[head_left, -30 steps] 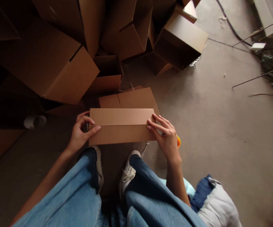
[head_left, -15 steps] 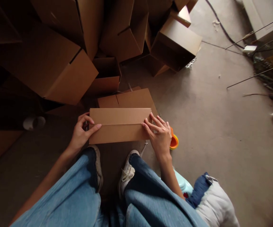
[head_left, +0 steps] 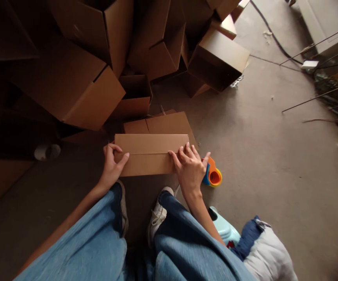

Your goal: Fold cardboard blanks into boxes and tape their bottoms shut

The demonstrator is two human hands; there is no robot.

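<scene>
Box in the middle now: a small cardbd box [head_left: 150, 164] is sitting just beyond the person's shoes, its two top flaps meeting in a seam running L to R; can't tell what's supporting it underneath. L hand [head_left: 112, 162] is clamping on the box's L end, thumb lying on the near flap by the seam, index finger curling over the far one. R hand [head_left: 190, 168] is working w/ digits apart, thumb pressing at the seam, fingertips resting on the top nr the R end, little finger sticking out to the R. Just beside that hand, an orange, blue & yellow tape dispenser [head_left: 214, 176] is lying on the concrete floor [head_left: 262, 168]. On the far side, a flat cardbd piece [head_left: 171, 123] is peeking out behind the box, and farther back, slightly L, a small open box [head_left: 135, 105] is showing its dark inside. Bigger cartons [head_left: 88, 93] are crowding the far L, tilting every which way, w/ a white roll [head_left: 47, 152] lying nearer, out L. Near side: blue jeans [head_left: 89, 238] are filling the foreground, white R shoe [head_left: 158, 216] showing its laces. Near R, a pale-blue item [head_left: 226, 230] is poking out by the R forearm, touching a navy-&-grey bundle [head_left: 268, 251].
</scene>
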